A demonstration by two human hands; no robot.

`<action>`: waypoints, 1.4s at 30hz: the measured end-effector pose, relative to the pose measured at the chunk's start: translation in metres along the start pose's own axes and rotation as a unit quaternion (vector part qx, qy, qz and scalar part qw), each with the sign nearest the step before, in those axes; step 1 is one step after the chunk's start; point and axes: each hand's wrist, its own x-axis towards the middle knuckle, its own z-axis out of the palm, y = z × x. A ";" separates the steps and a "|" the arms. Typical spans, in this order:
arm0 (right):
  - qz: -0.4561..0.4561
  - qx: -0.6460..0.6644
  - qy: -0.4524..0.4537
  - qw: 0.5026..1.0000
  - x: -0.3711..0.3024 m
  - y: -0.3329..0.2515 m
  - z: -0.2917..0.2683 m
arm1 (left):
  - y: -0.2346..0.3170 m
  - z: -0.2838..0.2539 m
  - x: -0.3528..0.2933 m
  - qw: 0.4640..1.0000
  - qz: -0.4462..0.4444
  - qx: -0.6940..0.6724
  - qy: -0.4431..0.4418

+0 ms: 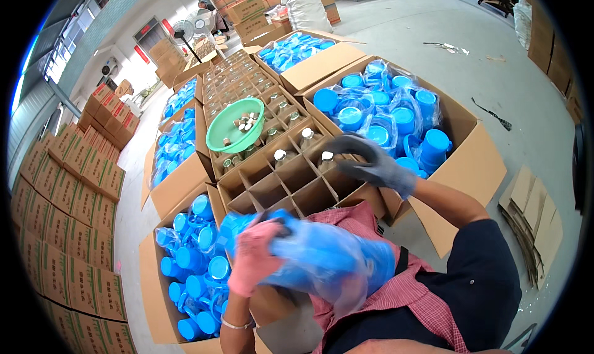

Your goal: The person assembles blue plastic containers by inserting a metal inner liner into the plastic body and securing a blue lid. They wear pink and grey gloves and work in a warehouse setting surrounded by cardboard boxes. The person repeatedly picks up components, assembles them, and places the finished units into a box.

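Nearest, the left hand [253, 255], in a pink glove, is clamped on one end of a blue bundle [328, 255] in clear wrap. The bundle slants to that hand's right, its far end against the checked apron [362, 219], which perhaps takes some of the weight and lets one hand manage it.

Below and left of the left hand, a carton [148, 280] stands close, packed with blue cups [192, 258], likely to keep them within easy reach.

The right hand [378, 163], gloved in grey, has thumb and fingers curved and apart. Just beyond its fingertips is a white-capped bottle [327, 162]; whether they touch, I cannot tell. Left of that hand, the divided box [297, 176] has cells that seem meant to keep the glass upright and separate.

Past the right hand, on its right, a second carton [482, 147] holds bagged cups [405, 119], the bags probably guarding against scuffs.

Farther off, ahead of both hands, a green basin [215, 131] rests over the bottles, holding loose caps [247, 121] together. Beyond stand fans [204, 21].
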 end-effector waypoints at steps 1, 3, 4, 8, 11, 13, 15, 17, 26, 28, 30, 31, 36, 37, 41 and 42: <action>0.063 0.048 0.006 0.997 -0.027 0.010 -0.016 | -0.011 -0.004 -0.020 0.992 -0.110 -0.020 0.055; 0.151 0.145 0.022 0.978 -0.082 0.023 -0.017 | -0.030 -0.001 -0.057 0.952 -0.263 -0.057 0.149; 0.173 0.193 0.028 0.965 -0.098 0.025 -0.014 | -0.037 0.008 -0.071 0.929 -0.309 -0.073 0.191; -0.050 0.030 -0.101 0.993 -0.081 0.002 -0.005 | -0.094 0.090 -0.122 0.769 -0.381 -0.440 0.265; -0.261 -0.101 -0.214 0.936 -0.056 0.008 -0.020 | -0.088 0.114 -0.117 0.663 -0.413 -0.560 0.275; -0.397 -0.222 -0.272 0.848 -0.027 -0.014 -0.024 | -0.080 0.115 -0.115 0.630 -0.426 -0.595 0.259; -0.505 -0.291 -0.288 0.760 -0.002 -0.031 -0.016 | -0.076 0.110 -0.115 0.627 -0.427 -0.602 0.248; -0.535 -0.287 -0.300 0.736 0.015 -0.042 -0.008 | -0.073 0.112 -0.114 0.634 -0.427 -0.598 0.241; -0.503 -0.347 -0.341 0.715 0.046 -0.080 0.026 | -0.065 0.116 -0.105 0.672 -0.419 -0.571 0.217; -0.474 -0.277 -0.315 0.775 0.038 -0.043 0.032 | -0.056 0.103 -0.106 0.704 -0.417 -0.533 0.215; -0.215 -0.184 -0.327 0.902 0.030 -0.018 0.020 | -0.052 0.109 -0.101 0.738 -0.416 -0.488 0.208; -0.214 -0.183 -0.329 0.901 0.025 -0.016 0.017 | -0.050 0.112 -0.101 0.746 -0.425 -0.461 0.223; 0.078 -0.257 -0.271 0.924 -0.009 0.034 -0.004 | -0.036 0.137 -0.108 0.757 -0.442 -0.321 0.358; 0.157 -0.217 -0.279 0.922 -0.005 0.019 -0.013 | -0.028 0.136 -0.106 0.762 -0.448 -0.321 0.340; 0.183 0.068 -0.041 0.980 -0.011 0.052 -0.027 | -0.025 0.139 -0.095 0.758 -0.419 -0.375 0.332; 0.215 0.213 0.023 0.953 -0.009 0.036 -0.039 | -0.032 0.144 -0.093 0.758 -0.389 -0.384 0.354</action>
